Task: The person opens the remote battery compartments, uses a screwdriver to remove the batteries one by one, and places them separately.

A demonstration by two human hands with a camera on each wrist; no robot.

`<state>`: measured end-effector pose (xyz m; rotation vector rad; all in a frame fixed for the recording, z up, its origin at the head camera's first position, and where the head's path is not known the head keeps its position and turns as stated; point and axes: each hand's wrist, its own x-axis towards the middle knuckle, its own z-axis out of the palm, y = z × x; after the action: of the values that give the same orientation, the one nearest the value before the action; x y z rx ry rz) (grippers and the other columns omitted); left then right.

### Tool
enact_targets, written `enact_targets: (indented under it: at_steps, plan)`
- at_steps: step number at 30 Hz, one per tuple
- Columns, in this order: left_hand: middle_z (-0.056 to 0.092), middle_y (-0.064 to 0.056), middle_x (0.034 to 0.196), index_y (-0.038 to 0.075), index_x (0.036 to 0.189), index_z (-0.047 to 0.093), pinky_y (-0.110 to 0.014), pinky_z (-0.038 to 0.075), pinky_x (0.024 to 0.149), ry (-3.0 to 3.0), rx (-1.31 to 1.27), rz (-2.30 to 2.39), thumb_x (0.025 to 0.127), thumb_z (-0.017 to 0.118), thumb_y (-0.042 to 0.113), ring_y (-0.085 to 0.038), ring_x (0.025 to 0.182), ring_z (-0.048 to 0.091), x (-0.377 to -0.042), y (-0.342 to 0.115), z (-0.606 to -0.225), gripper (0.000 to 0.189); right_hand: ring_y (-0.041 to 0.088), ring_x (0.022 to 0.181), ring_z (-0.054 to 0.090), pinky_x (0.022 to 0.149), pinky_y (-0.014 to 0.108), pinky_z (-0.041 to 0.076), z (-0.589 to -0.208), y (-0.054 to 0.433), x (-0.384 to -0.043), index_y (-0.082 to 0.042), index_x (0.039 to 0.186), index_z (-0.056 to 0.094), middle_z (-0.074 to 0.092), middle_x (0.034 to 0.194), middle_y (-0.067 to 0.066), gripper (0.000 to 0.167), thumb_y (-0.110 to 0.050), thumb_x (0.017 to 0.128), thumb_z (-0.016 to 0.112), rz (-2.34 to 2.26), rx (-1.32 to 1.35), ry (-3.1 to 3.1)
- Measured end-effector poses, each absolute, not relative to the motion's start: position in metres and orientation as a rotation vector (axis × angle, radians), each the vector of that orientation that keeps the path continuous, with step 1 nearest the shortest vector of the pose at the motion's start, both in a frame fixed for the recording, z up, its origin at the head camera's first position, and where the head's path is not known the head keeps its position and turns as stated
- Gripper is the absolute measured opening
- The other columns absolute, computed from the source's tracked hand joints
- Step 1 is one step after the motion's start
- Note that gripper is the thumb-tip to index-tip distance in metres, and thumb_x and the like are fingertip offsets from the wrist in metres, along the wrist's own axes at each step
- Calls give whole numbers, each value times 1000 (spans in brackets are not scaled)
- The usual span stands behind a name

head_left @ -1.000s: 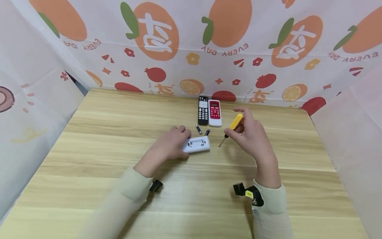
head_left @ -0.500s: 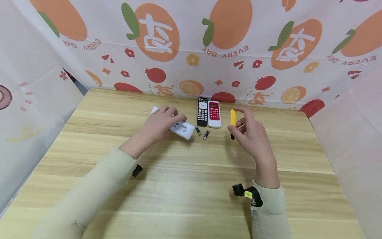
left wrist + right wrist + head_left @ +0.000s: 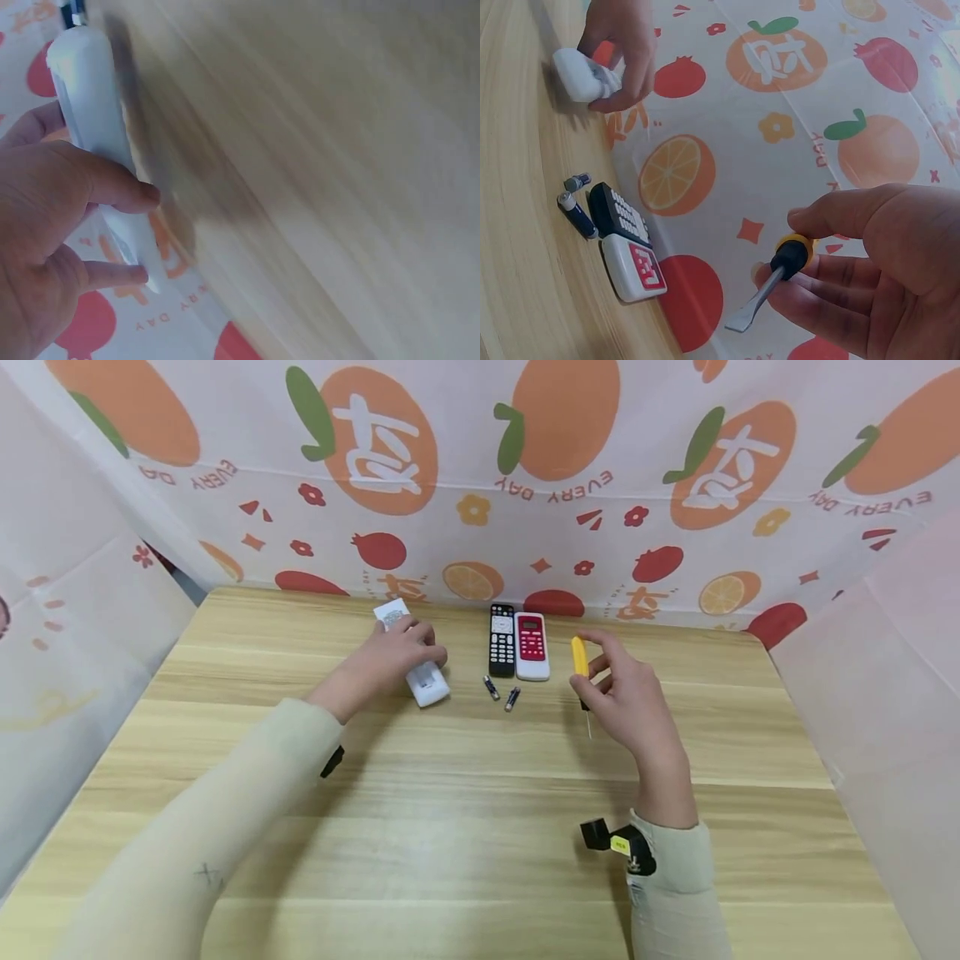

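My left hand grips a white remote control by its sides, left of the other remotes. In the left wrist view, thumb and fingers lie around the white remote, whose middle they partly hide. Above the table at the right, my right hand holds a flat-head screwdriver by its yellow handle, pinched between thumb and fingers. The metal shaft points down; the right wrist view shows the screwdriver's flat tip touching nothing. Two small batteries lie on the table between the hands.
A black remote and a white remote with a red face lie side by side near the table's back edge. Behind them hangs a fruit-print cloth. The wooden table stretches toward the person.
My left hand has carried the white remote back and to the left, turning it from crosswise to slanting away. The right hand has tilted the screwdriver more upright and moved little.
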<state>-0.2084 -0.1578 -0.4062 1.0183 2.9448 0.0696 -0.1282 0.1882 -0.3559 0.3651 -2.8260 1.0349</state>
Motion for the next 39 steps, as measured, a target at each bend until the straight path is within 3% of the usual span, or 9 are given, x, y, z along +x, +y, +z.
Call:
enact_targets:
  at_steps: [12,20,23,32,39]
  plan:
    - [52,-14,129,25,120,62,-74,41,91,2895,1076,-217,82,74,-9,-41,126,40,-226,-168,-412,53,21,67,62,61,34,51,-358,192,-130,-21,143,49,65,92,3,55,-23,92,69,1069,299,-2810]
    - [51,-16,130,17,122,58,-54,52,92,2882,1193,-164,80,75,-10,-40,119,46,-231,-172,-420,53,24,70,62,60,34,51,-358,196,-130,-20,144,49,65,93,5,55,-23,93,69,1046,263,-2819]
    - [51,-16,129,16,121,57,-52,51,94,2884,1217,-150,80,75,-10,-40,118,46,-232,-172,-421,52,24,69,62,59,34,51,-358,198,-130,-19,144,49,65,93,5,55,-23,92,69,1042,262,-2815]
    - [54,-12,128,24,115,58,-53,48,100,2851,1428,-209,79,79,-4,-39,125,45,-236,-172,-425,51,23,68,62,60,34,51,-360,197,-131,-19,143,49,65,93,4,55,-23,93,69,1049,271,-2815]
    - [53,-9,131,27,116,58,-50,51,97,2821,1406,-269,78,82,-1,-36,125,44,-240,-171,-424,53,22,66,60,59,33,50,-362,196,-130,-19,144,47,65,92,3,58,-23,92,70,1050,258,-2845]
